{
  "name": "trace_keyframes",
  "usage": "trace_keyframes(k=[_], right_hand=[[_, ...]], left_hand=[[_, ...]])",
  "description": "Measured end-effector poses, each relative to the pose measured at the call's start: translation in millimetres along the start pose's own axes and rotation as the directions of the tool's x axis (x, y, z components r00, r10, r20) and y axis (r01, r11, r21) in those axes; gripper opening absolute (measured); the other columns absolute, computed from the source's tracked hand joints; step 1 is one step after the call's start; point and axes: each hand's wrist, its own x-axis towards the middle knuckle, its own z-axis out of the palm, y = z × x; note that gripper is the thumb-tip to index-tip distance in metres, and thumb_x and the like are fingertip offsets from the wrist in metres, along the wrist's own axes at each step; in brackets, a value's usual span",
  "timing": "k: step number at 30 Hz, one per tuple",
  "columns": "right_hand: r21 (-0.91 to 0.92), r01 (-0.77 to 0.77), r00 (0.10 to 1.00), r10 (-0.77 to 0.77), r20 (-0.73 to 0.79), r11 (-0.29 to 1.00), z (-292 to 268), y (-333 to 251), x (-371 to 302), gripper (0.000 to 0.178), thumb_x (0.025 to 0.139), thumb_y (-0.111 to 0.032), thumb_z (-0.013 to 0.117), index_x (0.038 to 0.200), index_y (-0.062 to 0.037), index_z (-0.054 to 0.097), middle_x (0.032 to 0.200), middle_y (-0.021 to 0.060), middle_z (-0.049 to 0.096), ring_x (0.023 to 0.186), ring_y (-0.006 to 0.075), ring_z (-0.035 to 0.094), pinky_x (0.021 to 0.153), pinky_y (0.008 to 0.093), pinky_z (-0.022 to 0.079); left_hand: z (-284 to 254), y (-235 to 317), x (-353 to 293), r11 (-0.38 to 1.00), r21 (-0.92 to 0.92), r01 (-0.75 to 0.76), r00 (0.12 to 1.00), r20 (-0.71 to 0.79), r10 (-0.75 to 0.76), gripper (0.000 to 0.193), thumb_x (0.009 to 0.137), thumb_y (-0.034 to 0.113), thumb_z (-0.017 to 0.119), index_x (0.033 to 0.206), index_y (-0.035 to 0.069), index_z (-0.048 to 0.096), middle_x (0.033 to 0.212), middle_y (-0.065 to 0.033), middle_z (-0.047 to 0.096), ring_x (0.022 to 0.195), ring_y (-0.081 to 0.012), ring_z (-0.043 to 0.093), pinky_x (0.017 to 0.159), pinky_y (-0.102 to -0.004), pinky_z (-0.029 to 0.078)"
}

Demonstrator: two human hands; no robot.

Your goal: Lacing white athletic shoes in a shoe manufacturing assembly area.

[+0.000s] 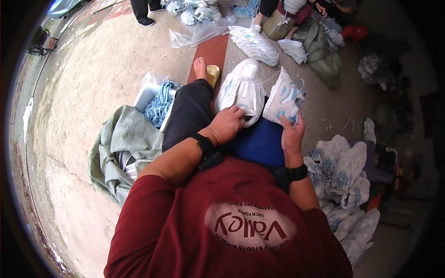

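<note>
Two white sneakers with light blue trim are in front of me, close together above my lap. My left hand [227, 123] is closed on the collar of the left sneaker [246, 76], whose toe points away from me. A thin pale lace end sticks out beside it. In my right hand [293, 134] is the right sneaker [281, 98], tilted on its side, the thumb on its heel end and the fingers partly hidden behind. Blue laces [300, 91] loop from its right side. Blue cloth [259, 141] covers my lap below both sneakers.
To my left, a bundle of blue laces [160, 104] lies by a grey-green sack [123, 143]. White sneakers pile up at my right [343, 171]. More sneakers [255, 44] stand in a row ahead, near another person's woven basket [278, 24]. Someone's dark shoe [146, 22] shows far left.
</note>
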Motion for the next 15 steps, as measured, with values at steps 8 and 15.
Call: trace_keyframes(k=[8, 15], right_hand=[[0.101, 0.154, 0.981, -0.14, -0.132, 0.983, -16, -30, 49, 0.036, 0.081, -0.004, 0.061, 0.115, 0.0035, 0.051, 0.107, 0.0077, 0.057, 0.096, 0.0149, 0.054, 0.089, 0.0286, 0.041], [-0.672, 0.3, 0.941, -0.093, 0.326, 0.678, 32, -31, 40, 0.027, 0.071, -0.01, 0.067, 0.087, 0.003, 0.05, 0.084, 0.0232, 0.057, 0.08, 0.0416, 0.055, 0.071, 0.0414, 0.044]], left_hand=[[-156, 15, -15, 0.437, -0.854, 0.282, 0.947, 0.175, -0.27, 0.025, 0.077, 0.009, 0.067, 0.099, 0.0, 0.06, 0.09, -0.0071, 0.062, 0.081, -0.0165, 0.058, 0.073, -0.0279, 0.045], [-166, -48, -103, -0.169, -0.814, -0.556, 0.611, -0.263, -0.747, 0.032, 0.081, 0.025, 0.059, 0.102, 0.002, 0.053, 0.092, -0.0105, 0.057, 0.077, -0.0221, 0.058, 0.072, -0.0346, 0.048]])
